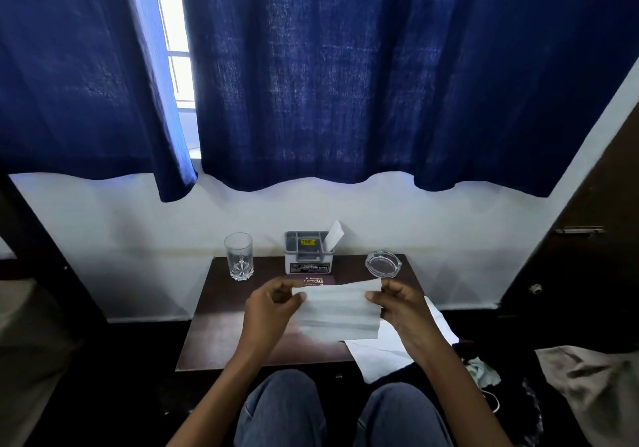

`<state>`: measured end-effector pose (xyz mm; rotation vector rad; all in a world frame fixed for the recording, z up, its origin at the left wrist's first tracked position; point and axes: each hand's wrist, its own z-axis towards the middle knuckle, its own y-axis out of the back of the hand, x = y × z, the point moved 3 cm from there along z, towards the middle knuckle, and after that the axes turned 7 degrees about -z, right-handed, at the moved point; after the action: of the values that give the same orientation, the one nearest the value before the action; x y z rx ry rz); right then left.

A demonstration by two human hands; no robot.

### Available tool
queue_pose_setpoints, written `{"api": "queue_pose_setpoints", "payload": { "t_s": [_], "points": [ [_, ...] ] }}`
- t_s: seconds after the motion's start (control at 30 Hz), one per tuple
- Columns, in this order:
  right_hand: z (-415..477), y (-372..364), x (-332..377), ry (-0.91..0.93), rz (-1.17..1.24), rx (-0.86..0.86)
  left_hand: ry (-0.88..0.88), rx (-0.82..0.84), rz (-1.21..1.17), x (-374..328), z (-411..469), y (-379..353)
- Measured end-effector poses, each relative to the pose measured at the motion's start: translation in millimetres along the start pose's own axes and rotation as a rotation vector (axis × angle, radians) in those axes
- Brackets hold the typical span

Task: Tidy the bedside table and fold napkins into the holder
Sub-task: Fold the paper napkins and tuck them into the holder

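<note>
Fingers (300, 295) of the left hand (273, 305) and right hand (401, 305) pinch the napkin's (337, 312) two upper corners, holding it above the tabletop (214, 336). Thin, limp and easily torn, it seems best gripped at the edges, then creased for the holder (308, 253).

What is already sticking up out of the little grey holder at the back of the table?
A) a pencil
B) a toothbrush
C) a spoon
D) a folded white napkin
D: a folded white napkin pokes up from the right side of the grey holder, while both hands hold another napkin in front of it.
</note>
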<state>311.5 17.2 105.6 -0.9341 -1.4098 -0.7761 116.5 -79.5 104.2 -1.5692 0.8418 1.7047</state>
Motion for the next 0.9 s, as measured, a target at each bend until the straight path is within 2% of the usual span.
{"api": "queue_pose_setpoints", "payload": {
  "t_s": [0.2, 0.37, 0.5, 0.7, 0.77, 0.9],
  "points": [
    [0.9, 2.2, -4.7, 0.008, -0.014, -0.083, 0.027, 0.008, 0.023, 3.8, 2.1, 2.1],
    [2.4, 4.4, -1.9, 0.108, -0.17, -0.203, -0.107, 0.012, 0.163, -1.9, 1.9, 2.3],
    [0.9, 4.3, 1.1, 0.19, -0.361, -0.205, -0.118, 0.104, 0.149, -8.4, -1.7, -1.9],
    [-3.0, 6.2, 4.1, 0.223, -0.503, -0.235, -0.084, 0.15, 0.025, -11.4, 1.4, -2.1],
    [-4.6, 9.1, 6.9, 0.209, -0.442, -0.2, -0.052, 0.184, -0.02, -10.9, 2.6, -2.1],
    [-10.3, 8.6, 13.0, 0.103, -0.201, -0.006, 0.057, 0.219, -0.183, -17.3, -2.1, -4.8]
  ]
}}
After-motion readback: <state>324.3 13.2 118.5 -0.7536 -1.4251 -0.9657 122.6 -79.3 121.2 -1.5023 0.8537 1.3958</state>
